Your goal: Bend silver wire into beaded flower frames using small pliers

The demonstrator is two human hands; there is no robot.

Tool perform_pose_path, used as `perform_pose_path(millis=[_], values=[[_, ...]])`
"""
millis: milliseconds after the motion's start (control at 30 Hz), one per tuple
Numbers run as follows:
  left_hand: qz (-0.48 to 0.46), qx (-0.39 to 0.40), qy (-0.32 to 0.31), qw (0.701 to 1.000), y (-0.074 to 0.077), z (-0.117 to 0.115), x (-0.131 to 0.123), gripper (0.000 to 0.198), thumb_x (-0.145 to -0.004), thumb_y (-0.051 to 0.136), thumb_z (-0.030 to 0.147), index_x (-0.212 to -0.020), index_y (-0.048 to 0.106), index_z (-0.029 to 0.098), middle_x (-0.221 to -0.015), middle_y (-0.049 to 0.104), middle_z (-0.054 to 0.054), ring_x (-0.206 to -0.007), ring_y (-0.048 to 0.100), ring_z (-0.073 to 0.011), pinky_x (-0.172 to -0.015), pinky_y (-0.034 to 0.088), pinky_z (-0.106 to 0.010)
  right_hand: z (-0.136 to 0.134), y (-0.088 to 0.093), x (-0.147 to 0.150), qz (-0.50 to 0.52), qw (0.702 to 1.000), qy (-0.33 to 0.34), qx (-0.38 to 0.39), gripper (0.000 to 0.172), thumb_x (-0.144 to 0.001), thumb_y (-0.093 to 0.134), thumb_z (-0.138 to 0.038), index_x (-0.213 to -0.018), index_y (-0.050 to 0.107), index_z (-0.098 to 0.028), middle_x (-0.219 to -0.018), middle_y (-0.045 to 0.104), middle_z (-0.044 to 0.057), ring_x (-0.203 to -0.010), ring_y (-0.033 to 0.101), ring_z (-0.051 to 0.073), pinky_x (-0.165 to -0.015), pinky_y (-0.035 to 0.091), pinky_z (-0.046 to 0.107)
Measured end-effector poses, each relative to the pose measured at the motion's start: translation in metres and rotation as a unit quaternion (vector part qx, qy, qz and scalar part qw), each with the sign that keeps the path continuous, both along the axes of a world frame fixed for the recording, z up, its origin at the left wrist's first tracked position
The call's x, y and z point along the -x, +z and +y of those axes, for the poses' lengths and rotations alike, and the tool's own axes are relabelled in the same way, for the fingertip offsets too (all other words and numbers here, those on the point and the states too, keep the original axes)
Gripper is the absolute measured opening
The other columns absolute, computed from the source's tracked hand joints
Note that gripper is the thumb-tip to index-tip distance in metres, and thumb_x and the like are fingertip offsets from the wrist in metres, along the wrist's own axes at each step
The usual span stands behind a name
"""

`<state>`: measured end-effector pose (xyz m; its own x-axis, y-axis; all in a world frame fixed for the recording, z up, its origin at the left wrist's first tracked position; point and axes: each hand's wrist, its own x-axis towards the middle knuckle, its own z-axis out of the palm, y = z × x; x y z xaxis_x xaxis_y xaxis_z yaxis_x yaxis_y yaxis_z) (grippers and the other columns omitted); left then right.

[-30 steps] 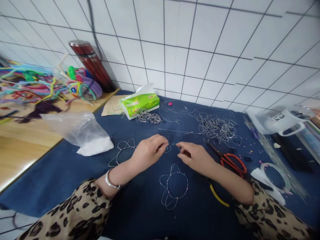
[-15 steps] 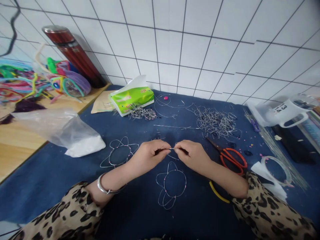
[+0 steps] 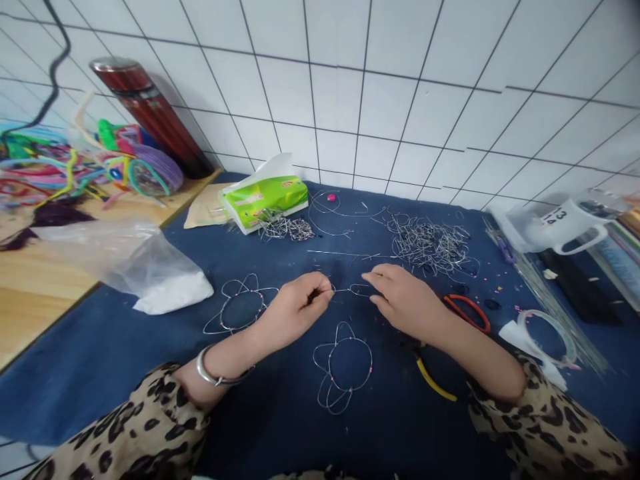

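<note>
My left hand [image 3: 299, 307] is curled in a pinch on one end of a thin looped wire piece [image 3: 356, 290] held just above the blue cloth [image 3: 150, 360]. The other end of that wire is pinched by my right hand [image 3: 404, 301], a little to the right. Below the two hands lies a flower-shaped wire frame with pink beads [image 3: 343, 366]. A second wire flower [image 3: 241, 311] lies left of my left hand.
A heap of bent wire bits [image 3: 431, 244] sits behind my right hand, with orange-handled scissors [image 3: 467, 312] and yellow-handled pliers [image 3: 436, 385] by my right forearm. A green tissue pack [image 3: 264, 197], plastic bag [image 3: 135, 263], red flask [image 3: 150, 117] and white jug [image 3: 570, 227] ring the cloth.
My hands met at the centre and then drew slightly apart, stretching the small wire between them. My right hand shifted right and now covers part of the scissors.
</note>
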<state>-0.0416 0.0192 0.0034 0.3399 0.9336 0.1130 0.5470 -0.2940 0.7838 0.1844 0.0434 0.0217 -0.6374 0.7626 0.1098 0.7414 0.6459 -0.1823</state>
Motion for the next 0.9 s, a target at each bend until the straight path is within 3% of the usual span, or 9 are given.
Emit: perform_pose_path(millis=[67, 167, 333, 433, 667, 800, 900], values=[[0.001, -0.001, -0.001, 1.0, -0.002, 0.0, 0.0, 0.012, -0.085, 0.042, 0.016, -0.076, 0.049, 0.016, -0.067, 0.049, 0.002, -0.059, 0.046, -0.0079, -0.055, 0.038, -0.02, -0.009, 0.009, -0.01, -0.042, 0.999, 0.003, -0.003, 0.041, -0.083, 0.053, -0.026, -0.123, 0.048, -0.017, -0.112, 0.056, 0.01, -0.1, 0.051, 0.022, -0.082, 0.045, 0.035], [0.014, -0.008, -0.003, 1.0, -0.003, -0.001, 0.001, 0.012, -0.085, 0.042, 0.016, -0.076, 0.049, 0.015, -0.065, 0.049, 0.003, -0.056, 0.045, -0.0068, -0.052, 0.036, -0.019, -0.033, 0.014, -0.033, -0.121, 0.992, 0.012, 0.015, 0.038, -0.082, 0.054, -0.034, -0.116, 0.054, -0.018, -0.108, 0.058, 0.01, -0.1, 0.051, 0.025, -0.087, 0.043, 0.041], [0.081, -0.035, -0.002, 0.996, -0.008, 0.001, 0.003, 0.009, -0.082, 0.046, 0.015, -0.074, 0.049, 0.016, -0.063, 0.049, 0.004, -0.055, 0.044, -0.0069, -0.053, 0.034, -0.02, -0.083, -0.002, -0.073, -0.19, 0.981, -0.036, 0.003, 0.066, -0.073, 0.062, -0.05, -0.128, 0.046, -0.019, -0.13, 0.046, 0.014, -0.116, 0.041, 0.034, -0.088, 0.04, 0.049], [0.105, -0.041, -0.011, 0.994, -0.012, 0.002, 0.002, 0.007, -0.082, 0.046, 0.016, -0.076, 0.05, 0.017, -0.063, 0.049, 0.004, -0.055, 0.043, -0.0071, -0.054, 0.034, -0.021, -0.101, -0.016, -0.079, -0.199, 0.979, -0.043, -0.023, 0.053, -0.08, 0.055, -0.04, -0.129, 0.045, -0.02, -0.132, 0.044, 0.013, -0.117, 0.039, 0.034, -0.089, 0.037, 0.051], [0.115, -0.049, -0.022, 0.992, -0.015, 0.001, 0.0, 0.008, -0.083, 0.045, 0.017, -0.075, 0.049, 0.017, -0.066, 0.051, 0.003, -0.057, 0.045, -0.0074, -0.056, 0.035, -0.021, -0.099, -0.033, -0.071, -0.165, 0.982, -0.059, -0.067, 0.039, -0.083, 0.046, -0.02, -0.122, 0.05, -0.011, -0.107, 0.055, 0.015, -0.097, 0.049, 0.029, -0.081, 0.041, 0.045], [0.092, -0.054, -0.01, 0.994, -0.014, -0.001, 0.001, 0.007, -0.082, 0.046, 0.017, -0.076, 0.05, 0.017, -0.064, 0.051, 0.004, -0.054, 0.044, -0.0066, -0.052, 0.034, -0.019, -0.09, -0.032, -0.07, -0.122, 0.987, -0.098, -0.026, 0.024, -0.084, 0.051, -0.029, -0.102, 0.057, -0.013, -0.096, 0.055, 0.012, -0.09, 0.05, 0.025, -0.078, 0.043, 0.041], [0.067, -0.054, -0.004, 0.996, -0.012, -0.002, 0.001, 0.007, -0.081, 0.047, 0.018, -0.075, 0.05, 0.017, -0.064, 0.051, 0.004, -0.054, 0.044, -0.0067, -0.051, 0.034, -0.019, -0.088, -0.021, -0.066, -0.084, 0.99, -0.111, 0.014, 0.03, -0.084, 0.052, -0.04, -0.097, 0.055, -0.014, -0.095, 0.052, 0.012, -0.087, 0.052, 0.023, -0.073, 0.046, 0.038]])
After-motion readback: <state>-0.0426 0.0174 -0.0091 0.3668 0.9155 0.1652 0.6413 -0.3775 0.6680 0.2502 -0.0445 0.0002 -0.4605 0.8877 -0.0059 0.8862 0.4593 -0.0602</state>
